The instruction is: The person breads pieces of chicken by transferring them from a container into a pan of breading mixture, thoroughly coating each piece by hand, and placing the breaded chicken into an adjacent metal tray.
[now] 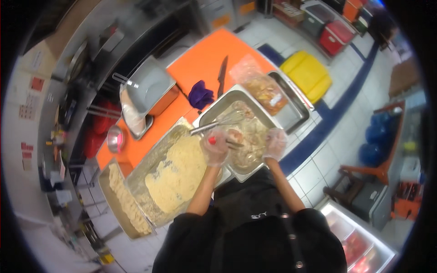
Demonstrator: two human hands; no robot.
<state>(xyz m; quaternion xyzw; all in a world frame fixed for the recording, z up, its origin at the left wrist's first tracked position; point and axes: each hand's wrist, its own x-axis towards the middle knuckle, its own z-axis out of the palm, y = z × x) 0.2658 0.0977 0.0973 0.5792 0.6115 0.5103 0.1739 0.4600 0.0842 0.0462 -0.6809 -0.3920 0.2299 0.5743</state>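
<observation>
Spreading left of centre, pale powder [175, 182] is held in a metal tray [144, 164]. At mid-frame, the gloved left hand [215, 149] is curled by a metal tool [234, 144], its grip unclear. A whisk [218, 122] is propped over a pan [262, 107] of wet pale pieces [249, 159]; at its right rim, the gloved right hand [275, 143] is seen, its grasp indiscernible.

black short-sleeved top [259, 241], shiny round buttons [299, 264], small white marking [259, 215], clear gloves [275, 143], seemingly thin plastic
</observation>
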